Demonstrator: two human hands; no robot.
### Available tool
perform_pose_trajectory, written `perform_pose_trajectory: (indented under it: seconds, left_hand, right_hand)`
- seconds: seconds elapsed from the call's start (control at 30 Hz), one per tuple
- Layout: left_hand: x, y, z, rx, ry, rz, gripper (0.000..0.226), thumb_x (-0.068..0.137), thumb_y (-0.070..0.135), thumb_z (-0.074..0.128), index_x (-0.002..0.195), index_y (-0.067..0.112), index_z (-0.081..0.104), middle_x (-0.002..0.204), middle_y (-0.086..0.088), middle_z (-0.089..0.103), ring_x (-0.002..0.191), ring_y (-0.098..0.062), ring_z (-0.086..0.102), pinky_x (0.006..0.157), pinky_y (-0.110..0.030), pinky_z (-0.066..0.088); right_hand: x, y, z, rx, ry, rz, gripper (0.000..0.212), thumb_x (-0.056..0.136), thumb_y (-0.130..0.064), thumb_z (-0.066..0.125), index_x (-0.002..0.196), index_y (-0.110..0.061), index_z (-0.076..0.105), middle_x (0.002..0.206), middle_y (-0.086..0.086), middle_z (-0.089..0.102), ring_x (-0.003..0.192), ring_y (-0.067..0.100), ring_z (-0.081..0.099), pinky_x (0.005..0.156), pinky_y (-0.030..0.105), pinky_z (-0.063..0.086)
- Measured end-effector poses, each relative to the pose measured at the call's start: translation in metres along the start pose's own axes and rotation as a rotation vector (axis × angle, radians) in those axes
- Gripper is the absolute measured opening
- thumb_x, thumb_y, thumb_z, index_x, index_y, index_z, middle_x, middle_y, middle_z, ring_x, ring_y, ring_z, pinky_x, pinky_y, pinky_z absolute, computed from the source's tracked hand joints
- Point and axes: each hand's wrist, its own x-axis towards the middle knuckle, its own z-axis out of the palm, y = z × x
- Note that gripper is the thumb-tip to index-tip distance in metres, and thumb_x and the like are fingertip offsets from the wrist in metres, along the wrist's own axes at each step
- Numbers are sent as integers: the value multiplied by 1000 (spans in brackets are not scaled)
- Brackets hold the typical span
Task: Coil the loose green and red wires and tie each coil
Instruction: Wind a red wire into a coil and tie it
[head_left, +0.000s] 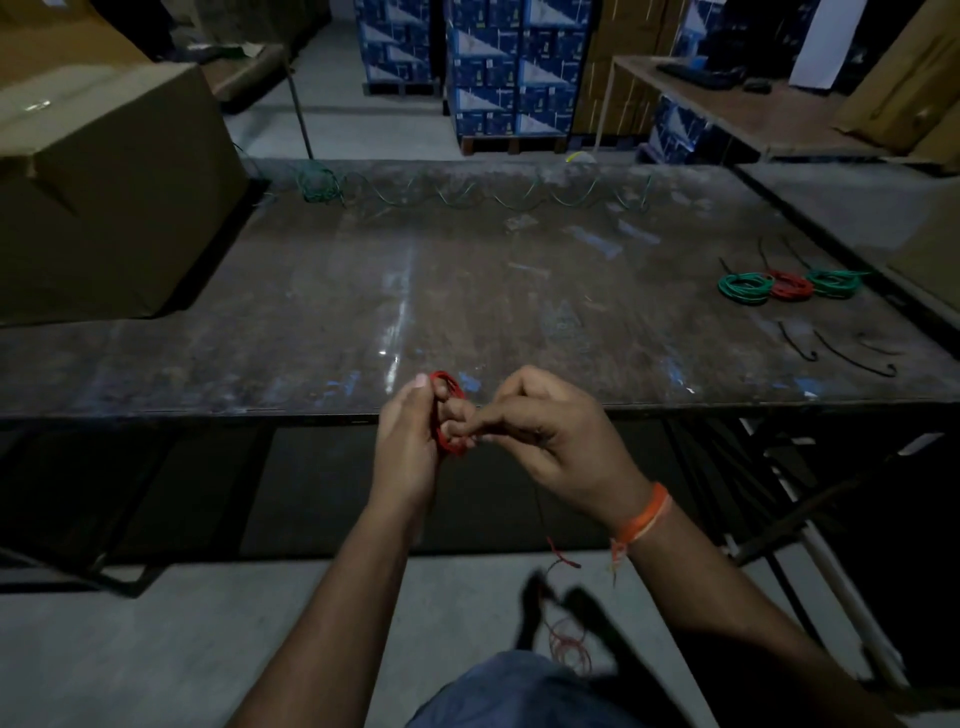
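Observation:
My left hand (408, 441) grips a small red wire coil (448, 385) at the table's near edge. My right hand (540, 426) pinches the wire at the coil's lower side. The red wire's loose tail (558, 556) hangs down below my right hand toward the floor. A long loose green wire (467, 196) lies in loops along the table's far edge, bunched at its left end (318, 184). Three finished coils lie at the right: a green coil (745, 289), a red coil (790, 285) and another green coil (834, 283).
The worn dark table (467, 291) spans the view. Thin black ties (831, 348) lie near the finished coils. A large cardboard box (104, 197) stands at the left. Stacked blue cartons (498, 67) and a desk (737, 104) stand behind.

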Motion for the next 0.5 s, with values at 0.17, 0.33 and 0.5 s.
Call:
perform_pose_trajectory:
  seconds: [0.17,0.33,0.5]
  left_hand:
    - [-2,-3,0,70,-163,1,32,104,30,39,83,9,48,52,5,40,44,-6,27,40,-18,19]
    - [-5,4,-1,127,-264,-5,42,100,38,37,78,9,57,50,3,28,44,-8,20,45,-19,13]
    - [-9,8,-1,33,-313,-75,32,104,29,42,80,9,49,52,4,21,42,-5,16,39,-12,20]
  right_hand:
    - [24,0,-2,-100,35,-26,21,87,1,74,106,-7,76,93,9,62,86,20,62,74,27,50]
    - [28,5,1,-10,141,57,19,87,-1,73,104,-8,76,99,7,62,93,16,64,80,29,54]
    - [17,27,8,124,65,336,28,95,-32,63,114,-14,72,107,3,68,101,16,67,93,43,54]
